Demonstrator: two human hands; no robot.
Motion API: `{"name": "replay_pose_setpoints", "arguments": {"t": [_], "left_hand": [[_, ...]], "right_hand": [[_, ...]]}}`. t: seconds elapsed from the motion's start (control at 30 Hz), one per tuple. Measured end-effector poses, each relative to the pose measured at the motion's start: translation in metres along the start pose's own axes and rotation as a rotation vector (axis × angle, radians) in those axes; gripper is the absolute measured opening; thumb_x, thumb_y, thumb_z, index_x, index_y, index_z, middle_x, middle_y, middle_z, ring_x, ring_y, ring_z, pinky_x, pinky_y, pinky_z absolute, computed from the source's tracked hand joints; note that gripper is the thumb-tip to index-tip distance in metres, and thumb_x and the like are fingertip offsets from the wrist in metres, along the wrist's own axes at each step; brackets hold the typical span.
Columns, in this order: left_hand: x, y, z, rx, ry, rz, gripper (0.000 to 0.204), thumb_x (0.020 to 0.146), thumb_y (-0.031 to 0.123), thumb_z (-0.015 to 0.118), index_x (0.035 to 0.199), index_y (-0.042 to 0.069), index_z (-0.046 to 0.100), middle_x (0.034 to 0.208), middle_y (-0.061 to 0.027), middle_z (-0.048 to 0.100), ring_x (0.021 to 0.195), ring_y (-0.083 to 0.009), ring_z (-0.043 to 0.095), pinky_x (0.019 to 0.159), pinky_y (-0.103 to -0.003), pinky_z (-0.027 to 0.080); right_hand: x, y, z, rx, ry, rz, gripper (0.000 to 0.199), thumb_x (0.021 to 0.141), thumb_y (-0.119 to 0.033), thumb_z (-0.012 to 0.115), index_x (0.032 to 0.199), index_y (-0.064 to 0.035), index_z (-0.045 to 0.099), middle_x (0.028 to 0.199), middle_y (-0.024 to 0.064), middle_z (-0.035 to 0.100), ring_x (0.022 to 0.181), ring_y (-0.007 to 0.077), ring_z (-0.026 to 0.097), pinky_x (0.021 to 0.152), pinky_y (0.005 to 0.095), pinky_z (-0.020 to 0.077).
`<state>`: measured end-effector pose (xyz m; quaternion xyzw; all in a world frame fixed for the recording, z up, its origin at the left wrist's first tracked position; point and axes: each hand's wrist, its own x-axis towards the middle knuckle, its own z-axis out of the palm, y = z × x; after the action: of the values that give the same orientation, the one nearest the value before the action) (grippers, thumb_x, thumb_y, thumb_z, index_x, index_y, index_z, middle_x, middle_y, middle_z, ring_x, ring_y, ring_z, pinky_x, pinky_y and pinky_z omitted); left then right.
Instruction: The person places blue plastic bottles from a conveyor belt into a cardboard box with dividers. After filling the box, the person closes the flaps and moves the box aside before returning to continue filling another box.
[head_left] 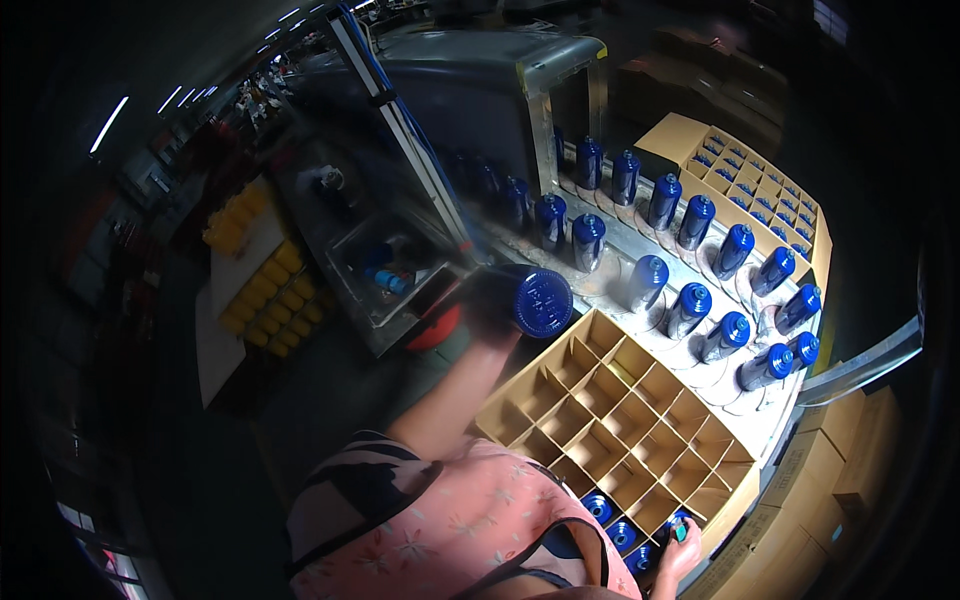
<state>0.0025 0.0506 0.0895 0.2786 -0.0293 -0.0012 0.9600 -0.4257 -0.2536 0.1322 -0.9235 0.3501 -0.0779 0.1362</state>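
The person's left hand is lifted up and curled tight around a dark blue plastic bottle with a blue screw cap. The bottle lies on its side in that hand, with the cap end facing up toward the head. The hand is blurry, so I cannot see each finger.

Just below and to the right of that hand sits a brown cardboard box with a grid of card dividers. Most of its little square holes have nothing in them.

The right hand is low down at the near corner of this box. It pinches the blue cap of a second blue bottle that stands in a corner hole. I cannot tell how tight the grip is. Just left of this hand, 3 more blue bottle caps peek out of the holes.

Past the box, farther from both hands, a shiny metal table holds many upright blue bottles in rows. Beyond them, well away from the right hand, a second cardboard box full of blue bottles stands open.

Far off to the left of the left hand, yellow round things on a white tray sit in lines. The person wears a pink shirt with flowers.
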Motion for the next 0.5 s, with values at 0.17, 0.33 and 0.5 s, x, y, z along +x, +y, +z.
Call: {"name": "replay_pose_setpoints", "arguments": {"t": [0.17,0.33,0.5], "left_hand": [[0.002,0.004,0.004,-0.249,0.188,-0.143,0.034,0.097,0.029,0.033,0.095,0.005,0.057,0.094,-0.0117,0.063,0.088,-0.0220,0.062,0.080,-0.036,0.052],[-0.002,0.004,0.006,0.058,0.040,-0.046,0.031,0.098,0.028,0.034,0.093,0.008,0.057,0.093,-0.0094,0.062,0.088,-0.0200,0.062,0.079,-0.036,0.051],[-0.011,0.010,0.010,0.215,-0.063,-0.017,0.029,0.098,0.027,0.035,0.092,0.010,0.057,0.092,-0.0074,0.062,0.089,-0.0186,0.061,0.080,-0.035,0.051]], "right_hand": [[-0.002,-0.004,0.003,0.046,0.008,-0.008,0.035,0.073,-0.008,0.075,0.106,-0.0118,0.066,0.101,0.0084,0.067,0.093,0.0317,0.064,0.080,0.0390,0.0492],[0.001,-0.001,0.007,0.021,0.021,-0.007,0.036,0.073,-0.007,0.076,0.106,-0.0125,0.066,0.099,0.0084,0.066,0.092,0.0319,0.063,0.079,0.0394,0.0489],[-0.005,-0.001,0.006,0.024,0.038,-0.008,0.037,0.072,-0.007,0.076,0.106,-0.0130,0.066,0.098,0.0082,0.066,0.092,0.0318,0.063,0.078,0.0399,0.0485]]}}
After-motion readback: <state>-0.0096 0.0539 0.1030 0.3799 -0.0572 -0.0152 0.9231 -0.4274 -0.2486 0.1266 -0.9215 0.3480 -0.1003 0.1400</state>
